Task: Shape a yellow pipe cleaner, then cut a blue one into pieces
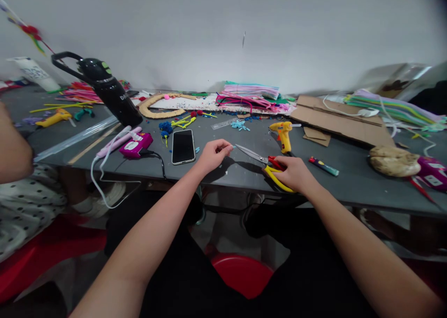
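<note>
My right hand [294, 171] grips the red and yellow handles of a pair of scissors [252, 155], whose blades point left. Just beyond the blade tips, my left hand [215, 154] pinches a small light-blue piece [233, 146] between thumb and fingertips. A pile of similar light-blue pieces [240, 125] lies farther back on the table. Left of my left hand a phone [183, 146] lies flat with its screen dark. A yellow glue gun [282, 135] rests behind my right hand, and a slim coloured tube [323, 166] lies to its right.
A black bottle [108, 92] stands at the left, near a purple box [136, 145] with cables. Cardboard sheets [335, 118] and bundled pipe cleaners [249, 94] lie along the back. At the far left sits another person [14, 145]. The table's front edge [240, 183] is close to my hands.
</note>
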Motion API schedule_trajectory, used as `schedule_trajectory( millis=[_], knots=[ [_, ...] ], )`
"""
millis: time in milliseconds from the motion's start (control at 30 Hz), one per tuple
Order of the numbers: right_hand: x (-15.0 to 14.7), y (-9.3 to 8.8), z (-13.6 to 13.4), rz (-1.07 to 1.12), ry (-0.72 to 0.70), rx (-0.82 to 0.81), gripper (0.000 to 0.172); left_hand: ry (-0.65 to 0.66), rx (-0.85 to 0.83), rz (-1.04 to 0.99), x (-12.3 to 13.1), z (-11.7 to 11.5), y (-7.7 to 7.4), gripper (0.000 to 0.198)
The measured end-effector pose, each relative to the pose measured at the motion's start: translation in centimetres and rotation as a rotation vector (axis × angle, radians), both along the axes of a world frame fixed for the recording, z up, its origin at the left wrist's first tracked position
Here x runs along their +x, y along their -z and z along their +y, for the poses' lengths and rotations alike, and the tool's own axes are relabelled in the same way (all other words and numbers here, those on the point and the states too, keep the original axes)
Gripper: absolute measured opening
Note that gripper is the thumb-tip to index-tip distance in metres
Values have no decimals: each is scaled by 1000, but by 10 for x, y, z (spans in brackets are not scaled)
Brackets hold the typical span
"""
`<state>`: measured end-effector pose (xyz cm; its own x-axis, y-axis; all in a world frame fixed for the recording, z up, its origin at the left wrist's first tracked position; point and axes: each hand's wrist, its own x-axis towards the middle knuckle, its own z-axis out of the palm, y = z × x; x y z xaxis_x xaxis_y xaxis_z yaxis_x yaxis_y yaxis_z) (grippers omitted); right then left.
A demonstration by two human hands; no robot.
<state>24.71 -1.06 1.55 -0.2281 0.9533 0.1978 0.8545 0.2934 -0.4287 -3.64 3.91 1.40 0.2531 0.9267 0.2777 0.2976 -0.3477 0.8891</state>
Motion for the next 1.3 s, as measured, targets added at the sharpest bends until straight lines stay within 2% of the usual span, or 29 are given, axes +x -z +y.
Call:
schedule_trajectory(
  millis=[500,833,1300],
  knots=[
    [2,2,3,-20,-29,6,21,-3,2,9,0,1,2,29],
    [-1,-1,-1,12,38,-22,33,1,11,3,0,2,2,27],
    [0,-2,1,-24,0,-39,25,4,12,4,0,2,1,30]
  ],
)
